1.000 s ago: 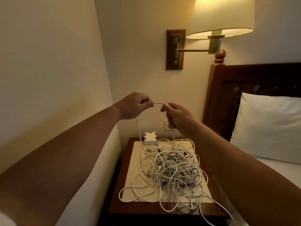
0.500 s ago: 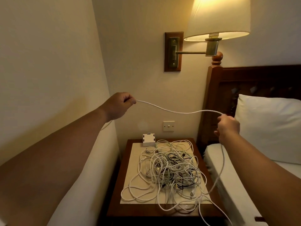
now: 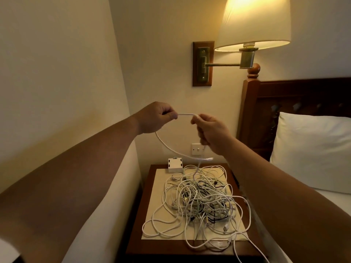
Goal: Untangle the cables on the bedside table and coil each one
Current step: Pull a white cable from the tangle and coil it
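Now left hand (image 3: 153,118), right hand (image 3: 210,130) pinch white cable (image 3: 187,114) between them, above tangle (image 3: 201,202).

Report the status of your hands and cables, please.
Left hand and right hand pinch one white cable, loop hanging below. Tangle sits on the bedside table. Nothing in the way.

The left hand (image 3: 153,118) and right hand (image 3: 210,133) are bare. The left forearm (image 3: 76,177) and right forearm (image 3: 275,186) are also uncovered along all that shows of them. At the bottom left corner a small white patch (image 3: 6,250) beside the left arm may be a sleeve edge, but that cannot be told.
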